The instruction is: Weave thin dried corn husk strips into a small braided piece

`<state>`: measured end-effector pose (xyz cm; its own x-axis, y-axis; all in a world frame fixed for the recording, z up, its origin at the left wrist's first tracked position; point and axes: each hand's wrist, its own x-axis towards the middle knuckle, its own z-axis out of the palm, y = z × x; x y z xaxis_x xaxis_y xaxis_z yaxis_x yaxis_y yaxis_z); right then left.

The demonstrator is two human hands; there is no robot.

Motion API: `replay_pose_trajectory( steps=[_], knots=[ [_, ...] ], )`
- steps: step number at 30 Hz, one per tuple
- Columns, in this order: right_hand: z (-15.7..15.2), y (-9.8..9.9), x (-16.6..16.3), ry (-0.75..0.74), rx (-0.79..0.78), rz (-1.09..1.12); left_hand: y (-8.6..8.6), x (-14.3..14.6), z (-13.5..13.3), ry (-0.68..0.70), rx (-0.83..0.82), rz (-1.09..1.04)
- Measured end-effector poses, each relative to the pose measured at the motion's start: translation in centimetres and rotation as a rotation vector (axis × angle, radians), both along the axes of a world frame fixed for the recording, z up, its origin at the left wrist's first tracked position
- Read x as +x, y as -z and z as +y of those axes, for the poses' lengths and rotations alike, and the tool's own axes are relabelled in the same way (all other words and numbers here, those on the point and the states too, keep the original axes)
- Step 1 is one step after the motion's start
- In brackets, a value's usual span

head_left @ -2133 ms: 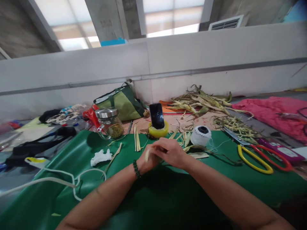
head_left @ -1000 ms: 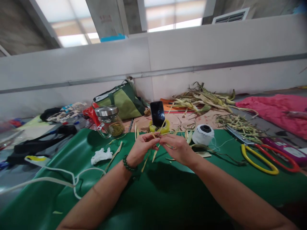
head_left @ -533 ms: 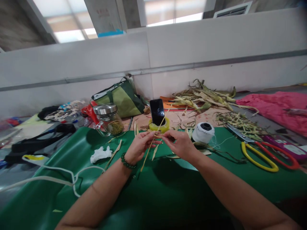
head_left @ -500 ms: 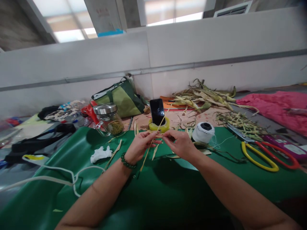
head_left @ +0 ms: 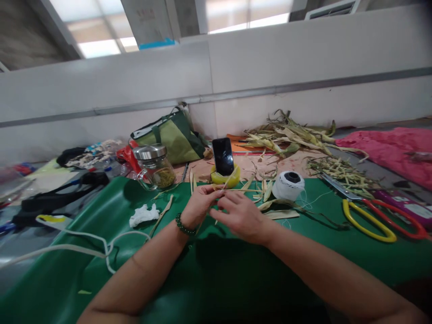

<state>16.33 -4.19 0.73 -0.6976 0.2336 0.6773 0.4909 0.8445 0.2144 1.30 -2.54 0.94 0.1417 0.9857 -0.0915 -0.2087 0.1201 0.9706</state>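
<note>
A: Grip?
B: Left hand: thumb and fingers pinched on a pale husk strip. Right hand: fingers half curled beside the left's; can't tell if they grip anything.
A: Strip where?
B: At the fingertips, near side of the phone.
A: Rest?
B: Thread spool right of phone, scissors farther right, jar left.

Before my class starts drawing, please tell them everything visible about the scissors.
The scissors have metallic blades and two large, smooth handle loops, one yellow, one red, perhaps plastic. They lie on the green cover at the person's right, blades close together, pointing away and leftward along a heap of cut stalks; whether they touch it is unclear. Neither the left hand nor the right hand touches them.
</note>
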Motion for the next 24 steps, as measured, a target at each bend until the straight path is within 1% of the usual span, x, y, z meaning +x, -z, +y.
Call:
replay_pose_trajectory(
  steps=[1,3,6,12,15,17,19,20,22,24],
  knots=[
    [-0.2,0.2,-0.5,-0.014,0.028,-0.059,0.0,0.2,-0.1,0.009,-0.006,-0.002],
    [-0.4,0.5,-1.1,0.006,0.055,-0.118,0.0,0.4,-0.2,0.016,-0.016,0.013],
    [-0.5,0.7,-1.4,0.047,0.082,-0.118,0.0,0.5,-0.3,0.036,-0.008,0.045],
    [-0.6,0.7,-1.2,0.086,0.081,-0.099,0.1,0.5,-0.4,0.070,-0.032,0.046],
    [-0.5,0.6,-1.1,0.014,0.114,-0.050,0.0,0.6,-0.5,0.105,-0.033,0.057],
    [-0.3,0.5,-0.8,-0.047,0.094,0.003,-0.2,0.6,-0.5,0.102,-0.003,0.064],
    [0.0,0.4,-0.3,-0.051,0.024,0.128,-0.4,0.4,-0.5,0.105,0.015,0.058],
    [0.3,0.3,-0.1,-0.036,-0.040,0.220,-0.5,0.3,-0.5,0.113,0.010,0.045],
    [0.9,0.3,0.5,0.007,-0.225,0.413,-0.7,0.1,-0.5,0.125,-0.023,0.013],
    [1.6,0.3,1.1,0.057,-0.443,0.561,-0.9,0.0,-0.5,0.129,-0.059,-0.015]
  ],
)
